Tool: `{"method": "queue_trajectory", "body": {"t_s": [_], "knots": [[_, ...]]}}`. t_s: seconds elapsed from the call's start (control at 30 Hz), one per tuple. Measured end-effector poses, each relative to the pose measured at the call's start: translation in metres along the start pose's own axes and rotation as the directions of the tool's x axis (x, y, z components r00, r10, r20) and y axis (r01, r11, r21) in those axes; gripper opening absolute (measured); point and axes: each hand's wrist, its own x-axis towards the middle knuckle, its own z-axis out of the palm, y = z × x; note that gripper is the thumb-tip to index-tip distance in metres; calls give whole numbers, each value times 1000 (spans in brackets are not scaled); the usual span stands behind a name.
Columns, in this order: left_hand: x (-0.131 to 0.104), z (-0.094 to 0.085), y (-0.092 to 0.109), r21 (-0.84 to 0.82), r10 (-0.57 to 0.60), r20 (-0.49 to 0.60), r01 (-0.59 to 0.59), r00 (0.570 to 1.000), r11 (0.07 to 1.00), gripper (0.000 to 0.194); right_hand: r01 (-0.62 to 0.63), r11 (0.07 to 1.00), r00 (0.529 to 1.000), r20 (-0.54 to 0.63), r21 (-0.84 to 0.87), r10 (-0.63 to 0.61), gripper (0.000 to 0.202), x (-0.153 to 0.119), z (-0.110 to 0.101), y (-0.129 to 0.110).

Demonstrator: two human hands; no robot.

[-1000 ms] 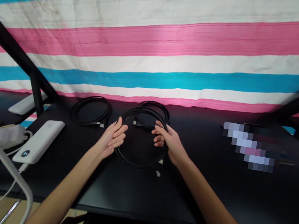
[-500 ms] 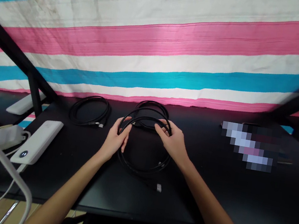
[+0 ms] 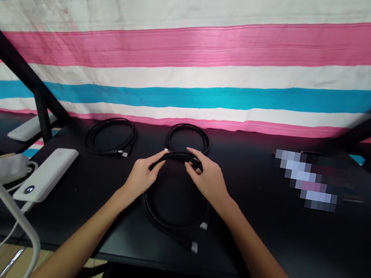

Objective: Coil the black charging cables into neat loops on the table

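Observation:
A black cable [image 3: 171, 226], wound into a coil with pale plugs at its near right side, lies partly on the dark table in front of me. My left hand [image 3: 143, 173] pinches the coil's far left part between thumb and fingers. On the far right part, my right hand [image 3: 208, 175] has its thumb and fingers closed round the strands. Just behind my hands lies a second coiled black cable [image 3: 190, 127], its near edge partly hidden. A third coiled cable [image 3: 114, 120] rests to the left, its light plugs facing me.
A white power bank [image 3: 47, 174] lies on the left of the black table [image 3: 253, 245], near white chargers [image 3: 11, 169] and a thick white cord [image 3: 7, 194]. A blurred-out object [image 3: 306, 180] sits at right. Behind hangs a striped sheet [image 3: 199, 56], between dark slanted bars.
My hands have pressed the coil's far strands together and lowered them slightly toward me. The coil's near side and its plugs have shifted closer to the table's front edge.

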Motion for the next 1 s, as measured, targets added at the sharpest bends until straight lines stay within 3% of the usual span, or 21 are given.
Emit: {"method": "queue_trajectory", "body": {"t_s": [0.3,0.47,0.57,0.67,0.77,0.87,1.0], "knots": [[-4,6,0,97,66,42,-70,997,993,25,2,988,1000,30,151,-7,19,3,-5,-1],[-4,6,4,172,83,79,-95,993,980,21,-26,980,998,65,198,13,25,4,-8,-7],[-4,5,3,202,130,82,-145,988,969,27,1,978,999,41,210,-10,27,2,-8,-7],[-5,4,0,275,120,115,-148,986,950,36,38,992,999,-6,119,-37,22,2,-6,-3],[-5,4,-1,283,72,124,-104,990,954,34,75,996,997,32,52,-77,29,2,-2,0],[-5,4,5,173,-41,115,20,993,985,33,107,992,992,57,63,-110,31,2,-2,2],[-3,3,14,-84,-191,160,206,969,975,37,67,990,994,-89,126,-56,26,5,-6,1]]}}
